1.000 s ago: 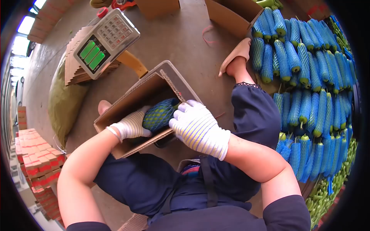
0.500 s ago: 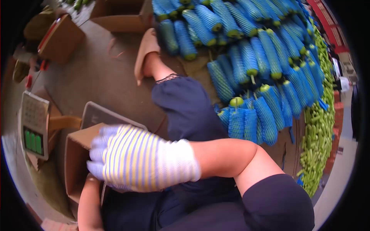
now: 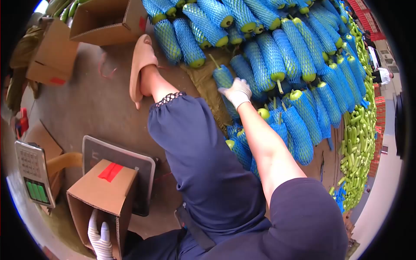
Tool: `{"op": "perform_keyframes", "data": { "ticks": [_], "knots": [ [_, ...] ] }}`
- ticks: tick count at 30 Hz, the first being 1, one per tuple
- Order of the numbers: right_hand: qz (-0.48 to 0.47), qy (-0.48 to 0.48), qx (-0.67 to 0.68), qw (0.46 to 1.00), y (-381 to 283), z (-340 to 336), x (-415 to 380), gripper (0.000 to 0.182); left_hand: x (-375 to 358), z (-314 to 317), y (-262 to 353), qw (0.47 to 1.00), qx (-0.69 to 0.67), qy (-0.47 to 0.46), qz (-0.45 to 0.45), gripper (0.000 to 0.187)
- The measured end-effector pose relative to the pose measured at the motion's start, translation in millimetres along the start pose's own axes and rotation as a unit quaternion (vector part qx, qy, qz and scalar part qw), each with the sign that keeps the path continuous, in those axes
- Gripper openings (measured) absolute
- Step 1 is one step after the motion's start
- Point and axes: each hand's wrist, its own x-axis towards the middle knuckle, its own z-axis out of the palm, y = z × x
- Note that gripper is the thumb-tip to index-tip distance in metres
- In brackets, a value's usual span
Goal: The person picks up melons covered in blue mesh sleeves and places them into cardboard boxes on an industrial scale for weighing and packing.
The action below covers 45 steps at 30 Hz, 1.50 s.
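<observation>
My right hand (image 3: 239, 92), in a pale work glove, reaches to the pile at upper center. Its fingers are closed around a long green gourd (image 3: 223, 77) in a blue mesh sleeve. Other netted gourds (image 3: 299, 110) lie close beside it in rows, many with stems showing. At lower left, my left hand (image 3: 100, 237) wears a striped glove. Its visible fingers are stretched apart inside the mouth of a cardboard box (image 3: 102, 186) with red tape. That box sits tilted on a scale platform (image 3: 145, 186); its inner depth is in shadow.
A scale display (image 3: 35, 175) stands at far left with lit green digits. More cardboard boxes (image 3: 102, 37) are at upper left. Bare green gourds (image 3: 357, 143) are heaped along the right. A sandaled foot (image 3: 144, 60) rests on the floor beside the pile.
My right hand has moved from above the box across to the pile and taken hold of a netted gourd. My left hand, hidden before, now shows in the box mouth. The view has shifted.
</observation>
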Motion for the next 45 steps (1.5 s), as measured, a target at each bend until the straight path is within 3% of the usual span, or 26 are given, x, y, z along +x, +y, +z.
{"op": "perform_keyframes", "data": {
  "ticks": [1, 4, 6, 7, 9, 10, 12, 13, 14, 15, 17, 19, 21, 22, 23, 24, 25, 26, 27, 29, 31, 33, 35, 37, 41, 45],
  "knots": [
    [-0.044, 0.059, -0.039, 0.997, -4, 10, -3, 0.087, -5, 0, 3, 1.000, -0.005, 0.011, -0.006, 0.051],
    [-0.082, 0.093, -0.061, 0.990, -12, 29, -13, 0.083, -18, 5, -3, 0.999, -0.037, 0.027, -0.021, 0.049],
    [-0.012, -0.060, 0.079, 0.995, -14, 38, -4, 0.081, -25, 1, 2, 0.999, 0.027, 0.040, -0.022, 0.048],
    [-0.022, -0.057, 0.067, 0.996, -14, 31, -4, 0.068, -27, -1, 1, 0.998, 0.027, 0.043, -0.026, 0.048],
    [-0.086, -0.251, 0.337, 0.903, 5, 8, -4, 0.052, -34, -6, -7, 0.998, 0.013, 0.053, -0.013, 0.047],
    [-0.073, -0.250, 0.389, 0.884, 10, 4, -3, 0.037, -35, -5, -6, 0.997, 0.032, 0.072, -0.004, 0.049],
    [-0.064, -0.264, 0.456, 0.847, 7, -53, -31, 0.036, -37, 0, 1, 0.992, 0.096, 0.078, 0.018, 0.044],
    [-0.112, -0.239, 0.508, 0.820, 4, -87, -55, 0.039, -38, -1, 16, 0.992, 0.109, 0.059, 0.016, 0.041],
    [-0.230, -0.160, 0.485, 0.828, 24, -86, -20, 0.044, -42, -2, 14, 0.990, 0.125, 0.057, 0.023, 0.037],
    [-0.256, -0.097, 0.505, 0.819, 22, -105, -21, 0.056, -46, -1, 13, 0.990, 0.127, 0.059, 0.025, 0.036],
    [-0.257, -0.216, 0.610, 0.717, -18, -169, -60, 0.064, -58, 3, 13, 0.992, 0.114, 0.044, 0.022, 0.040],
    [-0.342, -0.215, 0.642, 0.651, -55, -200, -110, 0.077, -70, 5, 18, 0.998, 0.052, 0.000, 0.033, 0.047],
    [-0.426, -0.180, 0.619, 0.635, -95, -207, -189, 0.089, -79, 24, 5, 0.991, 0.083, 0.040, 0.094, 0.053],
    [-0.440, -0.166, 0.583, 0.662, -101, -196, -209, 0.094, -80, 35, -2, 0.983, 0.119, 0.068, 0.119, 0.052],
    [-0.484, -0.224, 0.489, 0.690, -120, -197, -250, 0.088, -82, 44, -4, 0.984, 0.123, 0.080, 0.099, 0.051],
    [-0.490, -0.359, 0.458, 0.650, -149, -195, -297, 0.062, -80, 54, -9, 0.978, 0.123, 0.118, 0.117, 0.044],
    [-0.467, -0.393, 0.327, 0.721, -183, -201, -345, 0.061, -78, 57, -13, 0.972, 0.123, 0.153, 0.132, 0.038],
    [-0.516, -0.470, 0.315, 0.643, -207, -197, -385, 0.070, -79, 56, -10, 0.970, 0.118, 0.165, 0.134, 0.038],
    [-0.664, -0.387, 0.262, 0.583, -223, -162, -398, 0.076, -77, 51, -6, 0.974, 0.130, 0.151, 0.110, 0.035],
    [-0.821, -0.269, 0.256, 0.434, -246, -112, -434, 0.083, -75, 57, -13, 0.976, 0.133, 0.145, 0.089, 0.033],
    [-0.860, -0.273, 0.115, 0.415, -258, -83, -448, 0.086, -65, 71, -27, 0.938, 0.185, 0.249, 0.155, 0.029],
    [-0.855, -0.246, -0.051, 0.454, -271, -57, -445, 0.089, -73, 60, -14, 0.975, 0.198, 0.093, 0.049, 0.029],
    [-0.883, -0.083, -0.162, 0.433, -269, -31, -427, 0.084, -74, 66, -17, 0.974, 0.118, 0.155, 0.115, 0.036],
    [-0.866, -0.045, -0.230, 0.442, -261, -30, -433, 0.064, -71, 61, -11, 0.980, 0.125, 0.115, 0.101, 0.037],
    [-0.851, -0.124, 0.034, 0.509, -236, -91, -415, 0.045, -74, 60, -11, 0.975, 0.086, 0.154, 0.134, 0.039],
    [-0.758, -0.035, 0.174, 0.627, -188, -144, -355, 0.036, -71, 41, -7, 0.969, -0.021, 0.199, 0.141, 0.036]
  ]
}}
